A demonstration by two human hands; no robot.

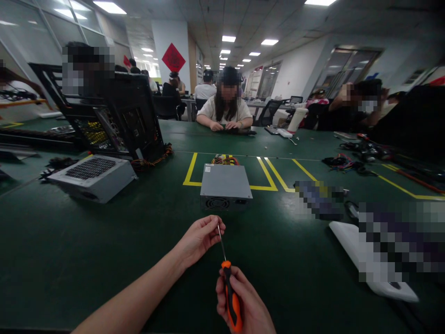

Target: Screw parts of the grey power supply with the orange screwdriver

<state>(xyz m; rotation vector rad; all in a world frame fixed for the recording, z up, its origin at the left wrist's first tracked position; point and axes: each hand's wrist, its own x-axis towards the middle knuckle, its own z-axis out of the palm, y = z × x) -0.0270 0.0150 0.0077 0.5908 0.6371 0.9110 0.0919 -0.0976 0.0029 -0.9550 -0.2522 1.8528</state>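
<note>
Step in hand, my read: readying the orange-and-black-handled screwdriver (pixel 234 307) above the dark green desk (pixel 121 250), not driving with it. Right hand (pixel 248 298): grip wrapped round the handle. Left hand (pixel 200 239): grip pinching the shaft's tip between thumb and fingertips. Grey metal power-supply box (pixel 225 181) sits on the desk just beyond the left hand, fan side facing the wearer, neither hand on it. It overlaps the front edge of a yellow tape outline (pixel 193 183); bundle of coloured wires (pixel 225 160) shows behind. A move onto the box would call for left fingertips off the tip and the shaft lined up square. Hidden: driver tip; might be a small screw there, can't tell. Box masks part of the wires. Left forearm cut off at bottom.
</note>
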